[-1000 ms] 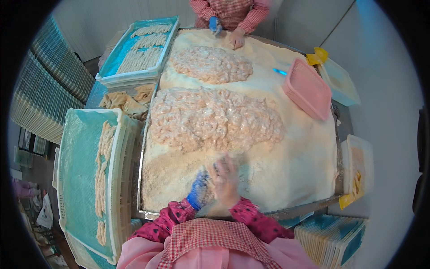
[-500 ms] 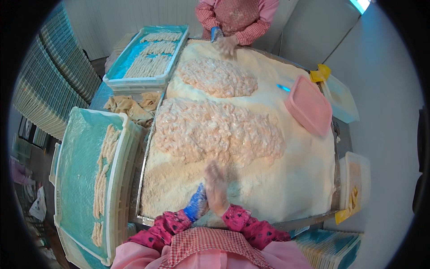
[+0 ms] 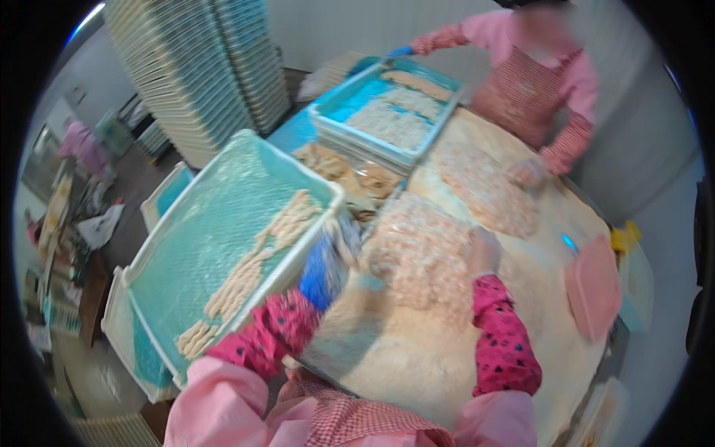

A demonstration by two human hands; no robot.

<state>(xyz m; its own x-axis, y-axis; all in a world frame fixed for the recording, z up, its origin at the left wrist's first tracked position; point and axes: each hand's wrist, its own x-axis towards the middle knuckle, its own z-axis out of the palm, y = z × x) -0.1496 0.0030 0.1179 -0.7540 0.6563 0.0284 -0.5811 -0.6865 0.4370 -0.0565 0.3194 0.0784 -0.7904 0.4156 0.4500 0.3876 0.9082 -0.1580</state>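
My left hand (image 3: 328,257), blue-gloved and blurred, is over the right rim of the near tray (image 3: 149,320), close to the pale strips (image 3: 234,283) lying on its teal lining; what its fingertips hold, if anything, is unclear. My right hand (image 3: 482,249) reaches onto the large glistening pile of pale pink pieces (image 3: 417,246), its fingers bent down and mostly hidden. The pile rests on a broad bed of pale powder (image 3: 380,357), with a smaller pile (image 3: 477,194) behind it.
A co-worker (image 3: 521,89) stands across the table, hands at a blue tray (image 3: 320,115) and the far pile. Tall tray stacks (image 3: 171,74), crumpled cloths (image 3: 328,164), a pink basket (image 3: 592,290) and a clear bin (image 3: 637,290) surround the workspace. Another person (image 3: 86,149) is farther left.
The view has swung left. My hands, pressed together before, have parted: the left moved to the tray, the right forward onto the pile. The co-worker's blue-gloved hand has moved out to the far tray.
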